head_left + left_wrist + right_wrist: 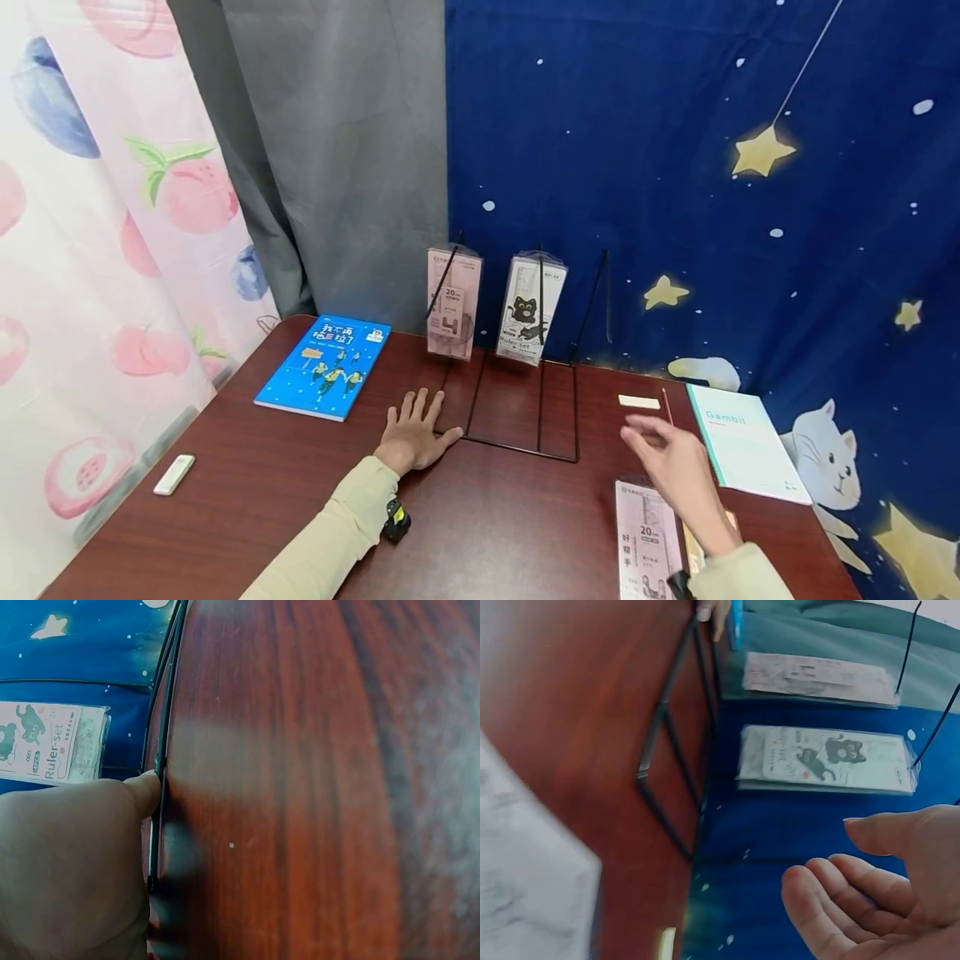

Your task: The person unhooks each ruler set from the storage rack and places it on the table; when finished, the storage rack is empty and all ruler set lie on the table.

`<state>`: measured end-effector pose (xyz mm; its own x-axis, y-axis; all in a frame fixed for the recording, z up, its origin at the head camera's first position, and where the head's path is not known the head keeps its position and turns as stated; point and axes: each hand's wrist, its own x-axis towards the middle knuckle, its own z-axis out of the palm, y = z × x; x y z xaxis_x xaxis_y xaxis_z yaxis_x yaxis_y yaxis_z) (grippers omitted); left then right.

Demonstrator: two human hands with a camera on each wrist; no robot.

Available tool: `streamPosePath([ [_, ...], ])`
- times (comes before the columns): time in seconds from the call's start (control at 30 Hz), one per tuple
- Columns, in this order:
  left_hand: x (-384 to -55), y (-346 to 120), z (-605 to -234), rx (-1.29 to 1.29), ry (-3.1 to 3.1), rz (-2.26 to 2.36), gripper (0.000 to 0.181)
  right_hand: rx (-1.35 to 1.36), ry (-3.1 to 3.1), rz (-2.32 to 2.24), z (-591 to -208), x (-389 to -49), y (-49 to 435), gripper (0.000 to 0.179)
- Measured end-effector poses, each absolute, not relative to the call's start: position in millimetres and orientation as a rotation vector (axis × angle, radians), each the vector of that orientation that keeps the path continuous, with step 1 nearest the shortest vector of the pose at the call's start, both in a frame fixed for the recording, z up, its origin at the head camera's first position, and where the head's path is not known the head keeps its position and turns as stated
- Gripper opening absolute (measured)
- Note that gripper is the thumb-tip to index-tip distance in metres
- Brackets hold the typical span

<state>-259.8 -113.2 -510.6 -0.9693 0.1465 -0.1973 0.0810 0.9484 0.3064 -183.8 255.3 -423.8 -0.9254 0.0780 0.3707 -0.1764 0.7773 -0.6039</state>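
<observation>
A black wire display rack (577, 412) stands on the table with its hooks rising at the back. My left hand (412, 440) lies with fingers spread at the front left of its base, the thumb touching the wire (160, 787). A pink ruler pack (457, 342) hangs from the left hook and a white ruler set pack with black cats (517, 333) from the middle one. The right hook (600, 283) bears nothing. My right hand (678, 462) hovers right of the rack, fingers loosely bent, holding nothing. Below it lies another pink ruler pack (647, 533), partly over an orange-edged item (731, 521).
A blue book (324, 367) lies at the back left, and a small white object (174, 475) near the left edge. At the right are a cream eraser-like block (639, 402), a dark red pencil (666, 404) and a white notebook (750, 442). Curtains (675, 167) hang behind the table.
</observation>
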Motion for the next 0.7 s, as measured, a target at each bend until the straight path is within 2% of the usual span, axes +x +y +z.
streamPosePath([
  [0.43, -267.0, -116.0, -525.0, 0.178, 2.921, 0.435, 0.081, 0.14, -2.429, 1.434, -405.6, -283.7, 210.8, 0.037],
  [0.7, -265.8, -116.0, -526.2, 0.182, 2.937, 0.422, 0.081, 0.099, -2.366, 1.496, -407.3, -323.8, 193.6, 0.046],
])
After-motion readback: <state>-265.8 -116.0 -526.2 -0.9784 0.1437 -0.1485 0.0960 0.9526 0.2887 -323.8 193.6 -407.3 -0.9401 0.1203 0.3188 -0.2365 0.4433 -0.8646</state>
